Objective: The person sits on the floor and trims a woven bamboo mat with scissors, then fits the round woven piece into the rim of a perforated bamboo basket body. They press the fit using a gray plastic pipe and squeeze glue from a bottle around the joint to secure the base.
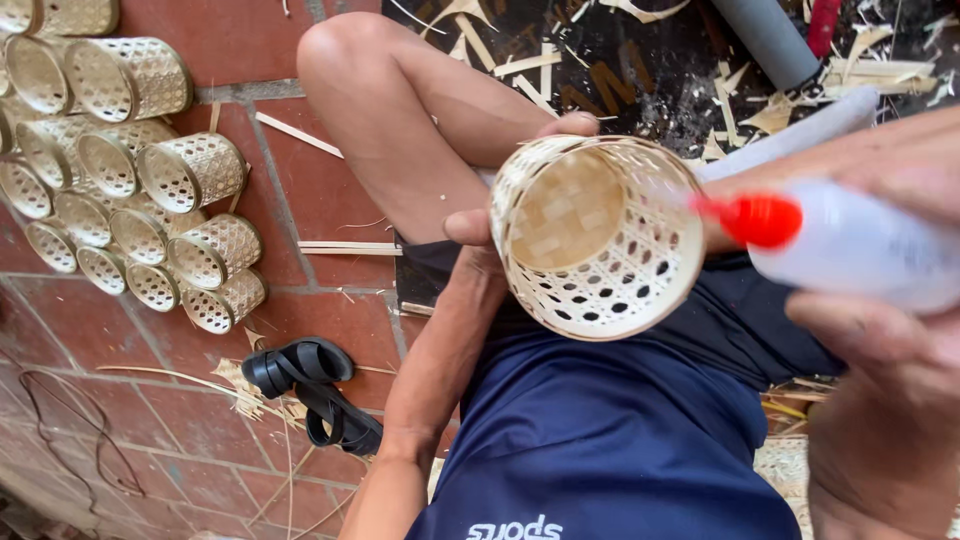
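Red floor tiles [200, 300] carry stacked baskets [130, 170] at their left edge; left hand [480, 235] grips a woven basket [597, 236], right hand [880, 300] clasps a squeeze bottle [850, 245].

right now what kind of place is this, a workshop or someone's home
Probably a small bamboo-weaving workspace on a tiled floor. A pile of finished woven baskets lies nearby, bamboo scraps litter the ground, and the left hand holds a woven basket.

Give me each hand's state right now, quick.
Left hand: closed on the round woven bamboo basket, thumb at its rim.
Right hand: closed on the translucent plastic squeeze bottle with a red nozzle, aimed at the basket.
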